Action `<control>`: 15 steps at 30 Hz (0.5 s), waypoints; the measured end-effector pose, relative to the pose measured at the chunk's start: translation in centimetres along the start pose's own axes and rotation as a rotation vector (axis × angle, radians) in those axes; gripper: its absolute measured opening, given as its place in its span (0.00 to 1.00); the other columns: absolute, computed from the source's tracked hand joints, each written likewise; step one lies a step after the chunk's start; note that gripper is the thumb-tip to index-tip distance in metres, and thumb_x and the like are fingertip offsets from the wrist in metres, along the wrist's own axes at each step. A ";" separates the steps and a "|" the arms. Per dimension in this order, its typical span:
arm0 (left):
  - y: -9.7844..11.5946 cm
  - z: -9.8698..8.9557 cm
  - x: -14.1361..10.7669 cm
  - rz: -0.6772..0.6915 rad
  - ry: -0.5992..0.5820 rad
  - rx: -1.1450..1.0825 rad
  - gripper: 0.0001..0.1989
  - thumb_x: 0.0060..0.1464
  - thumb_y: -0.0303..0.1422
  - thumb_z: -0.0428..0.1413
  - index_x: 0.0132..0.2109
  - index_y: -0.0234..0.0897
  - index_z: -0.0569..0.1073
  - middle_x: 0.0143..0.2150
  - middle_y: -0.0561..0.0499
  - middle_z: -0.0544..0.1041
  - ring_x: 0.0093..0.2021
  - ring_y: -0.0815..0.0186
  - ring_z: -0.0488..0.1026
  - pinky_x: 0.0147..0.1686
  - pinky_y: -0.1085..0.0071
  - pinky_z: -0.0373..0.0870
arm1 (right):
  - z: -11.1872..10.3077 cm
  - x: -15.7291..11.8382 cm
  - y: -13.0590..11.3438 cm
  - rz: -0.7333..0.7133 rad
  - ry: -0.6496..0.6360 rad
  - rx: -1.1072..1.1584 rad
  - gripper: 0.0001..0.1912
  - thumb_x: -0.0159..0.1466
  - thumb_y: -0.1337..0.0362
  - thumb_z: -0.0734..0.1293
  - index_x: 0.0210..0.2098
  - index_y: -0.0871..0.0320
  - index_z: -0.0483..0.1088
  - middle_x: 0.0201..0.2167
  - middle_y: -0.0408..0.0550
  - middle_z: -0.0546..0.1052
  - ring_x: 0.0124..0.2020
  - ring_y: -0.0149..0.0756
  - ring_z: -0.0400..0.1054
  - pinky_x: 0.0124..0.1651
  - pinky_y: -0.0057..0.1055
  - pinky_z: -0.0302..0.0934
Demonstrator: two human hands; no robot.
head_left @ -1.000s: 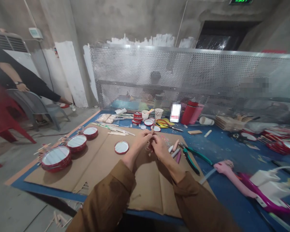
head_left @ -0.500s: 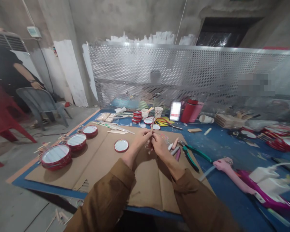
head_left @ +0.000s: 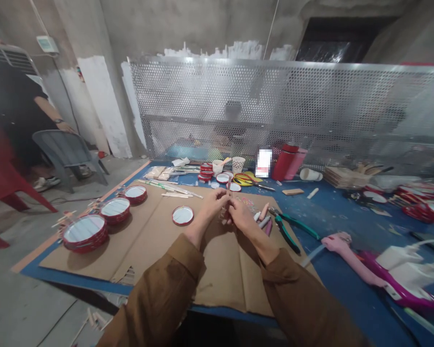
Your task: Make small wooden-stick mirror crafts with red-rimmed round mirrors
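Observation:
My left hand (head_left: 214, 204) and my right hand (head_left: 239, 212) meet above the brown cardboard (head_left: 217, 274), fingers pinched together around a small thin stick (head_left: 229, 185) that points up and away. Something small and pale hangs below the fingertips, too blurred to name. Left of my hands a round red-rimmed piece with a white face (head_left: 183, 215) lies flat on the cardboard. Close to my right hand are several crayon-like sticks (head_left: 264, 212) and pliers with green handles (head_left: 287, 233).
Three red drum-like stacks (head_left: 85, 233) stand at the left. Along the back are paper cups (head_left: 238, 165), yellow-handled scissors (head_left: 244, 180) and a red bottle (head_left: 285, 163). A pink glue gun (head_left: 354, 260) and white plugs lie right. A person stands by a grey chair (head_left: 67, 149).
The view has shifted slightly. My hands stay together around the stick, with little visible movement. At the far left the person's torso shows more fully.

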State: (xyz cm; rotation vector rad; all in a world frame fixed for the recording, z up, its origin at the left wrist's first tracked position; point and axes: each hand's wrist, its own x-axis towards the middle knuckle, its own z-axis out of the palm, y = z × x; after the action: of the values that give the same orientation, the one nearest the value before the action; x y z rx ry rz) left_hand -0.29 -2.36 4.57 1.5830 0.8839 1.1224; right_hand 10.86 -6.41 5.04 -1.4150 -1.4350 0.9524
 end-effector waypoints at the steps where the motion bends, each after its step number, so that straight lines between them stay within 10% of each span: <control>1: 0.0 0.0 0.0 0.000 0.003 0.003 0.06 0.49 0.32 0.51 0.32 0.35 0.69 0.25 0.55 0.68 0.27 0.71 0.65 0.28 0.76 0.61 | -0.1 0.1 0.1 0.021 -0.005 0.009 0.10 0.57 0.75 0.60 0.26 0.56 0.69 0.13 0.37 0.71 0.10 0.29 0.63 0.13 0.22 0.53; 9: 0.0 -0.2 0.3 0.015 -0.016 0.078 0.05 0.49 0.31 0.51 0.27 0.35 0.68 0.25 0.55 0.68 0.28 0.70 0.65 0.31 0.75 0.62 | -0.5 0.7 1.1 0.098 0.010 0.017 0.05 0.60 0.71 0.61 0.31 0.58 0.68 0.15 0.39 0.73 0.11 0.28 0.64 0.11 0.20 0.54; 15: -0.5 0.0 0.4 -0.037 0.059 0.041 0.05 0.51 0.30 0.50 0.31 0.35 0.70 0.25 0.55 0.69 0.27 0.70 0.65 0.30 0.74 0.61 | -1.9 1.3 1.2 0.062 0.276 0.056 0.13 0.62 0.64 0.61 0.45 0.59 0.69 0.19 0.39 0.73 0.15 0.28 0.65 0.20 0.23 0.59</control>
State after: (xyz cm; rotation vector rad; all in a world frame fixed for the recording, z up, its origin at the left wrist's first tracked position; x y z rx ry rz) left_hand -0.21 -1.83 4.24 1.5674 0.9772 1.1366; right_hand 13.14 -5.13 4.61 -1.4916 -1.1586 0.7937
